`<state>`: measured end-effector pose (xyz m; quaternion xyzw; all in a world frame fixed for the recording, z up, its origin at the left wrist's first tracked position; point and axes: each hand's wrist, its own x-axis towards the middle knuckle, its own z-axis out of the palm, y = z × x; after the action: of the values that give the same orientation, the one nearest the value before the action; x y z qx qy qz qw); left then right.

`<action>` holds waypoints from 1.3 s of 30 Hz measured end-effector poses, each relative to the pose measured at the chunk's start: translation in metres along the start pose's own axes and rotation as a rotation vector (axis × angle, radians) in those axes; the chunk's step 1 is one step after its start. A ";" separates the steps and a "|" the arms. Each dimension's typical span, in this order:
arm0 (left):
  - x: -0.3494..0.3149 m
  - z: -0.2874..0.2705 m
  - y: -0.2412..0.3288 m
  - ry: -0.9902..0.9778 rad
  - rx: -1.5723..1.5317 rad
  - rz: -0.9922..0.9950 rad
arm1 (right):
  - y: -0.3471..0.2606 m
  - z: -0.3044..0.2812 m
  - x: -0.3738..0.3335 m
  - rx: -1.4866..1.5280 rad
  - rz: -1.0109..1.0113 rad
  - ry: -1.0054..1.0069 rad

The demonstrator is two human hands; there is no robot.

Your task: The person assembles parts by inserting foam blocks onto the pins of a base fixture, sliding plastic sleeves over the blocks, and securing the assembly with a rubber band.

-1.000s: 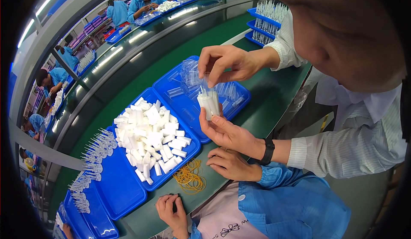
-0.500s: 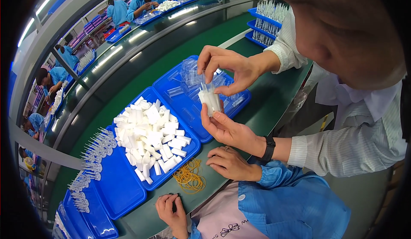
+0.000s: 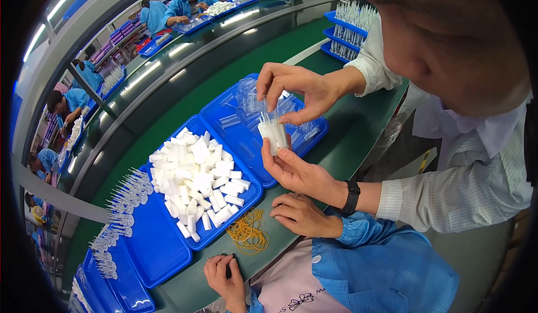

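Observation:
My left hand [image 3: 225,281] rests at the near edge of the green tabletop, fingers loosely bent and holding nothing. Farther right lies my right hand [image 3: 302,214], also without anything in it, its fingers slightly curled on the table. Close to it is a loose pile of yellow rubber bands [image 3: 248,232]. Beyond the bands, a blue tray [image 3: 255,194] holds a heap of short white cylinders [image 3: 196,170]. At the right, a co-worker's two hands [image 3: 305,170] hold up a bundle of white cylinders [image 3: 273,133], with clear tubes or sheets at its top.
Behind the bundle, another blue tray [image 3: 216,111] contains clear plastic pieces [image 3: 252,97]. An additional blue tray [image 3: 159,251] stands left, beside rows of clear spiky parts [image 3: 129,201]. Stacked trays [image 3: 347,35] stand far right. The co-worker's sleeve [image 3: 448,195] extends over my right side.
The co-worker's hands and the bundle have shifted very slightly left. My own hands have stayed in place. A person across the line has moved a hand down toward a tray.

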<state>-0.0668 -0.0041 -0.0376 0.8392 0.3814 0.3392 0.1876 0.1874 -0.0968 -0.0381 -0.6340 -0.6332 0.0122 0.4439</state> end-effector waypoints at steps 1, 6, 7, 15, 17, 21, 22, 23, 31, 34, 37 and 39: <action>-0.001 0.000 0.000 0.000 -0.007 -0.008 | 0.000 0.001 0.000 0.001 -0.001 -0.001; 0.001 0.000 0.004 -0.006 0.000 -0.019 | 0.002 0.001 -0.003 0.018 0.020 -0.025; 0.000 -0.001 0.004 -0.006 -0.010 -0.018 | 0.002 0.003 -0.004 0.027 0.022 -0.031; 0.004 -0.001 0.006 -0.022 -0.009 -0.021 | -0.003 -0.009 0.013 -0.161 -0.002 -0.058; 0.005 -0.001 0.006 -0.024 -0.005 -0.018 | -0.005 -0.014 0.020 -0.318 -0.046 -0.088; 0.004 -0.002 0.007 -0.025 -0.018 -0.031 | -0.008 -0.026 0.032 -0.629 -0.127 -0.143; 0.004 -0.002 0.008 -0.025 -0.010 -0.028 | -0.009 -0.028 0.036 -0.706 -0.148 -0.156; 0.004 -0.002 0.008 -0.026 -0.011 -0.028 | -0.010 -0.031 0.040 -0.783 -0.169 -0.169; 0.004 -0.001 0.007 -0.025 -0.020 -0.035 | -0.018 -0.053 0.064 -1.400 -0.347 -0.265; 0.004 -0.002 0.008 -0.023 0.003 -0.028 | -0.021 -0.061 0.071 -1.630 -0.418 -0.299; 0.003 -0.001 0.006 -0.022 -0.010 -0.027 | -0.022 -0.062 0.074 -1.787 -0.462 -0.320; 0.003 -0.002 0.006 -0.027 -0.003 -0.029 | -0.016 -0.060 0.072 -2.036 -0.643 -0.295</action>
<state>-0.0631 -0.0056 -0.0314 0.8378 0.3903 0.3257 0.1989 0.2232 -0.0744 0.0465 -0.5015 -0.5301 -0.5611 -0.3906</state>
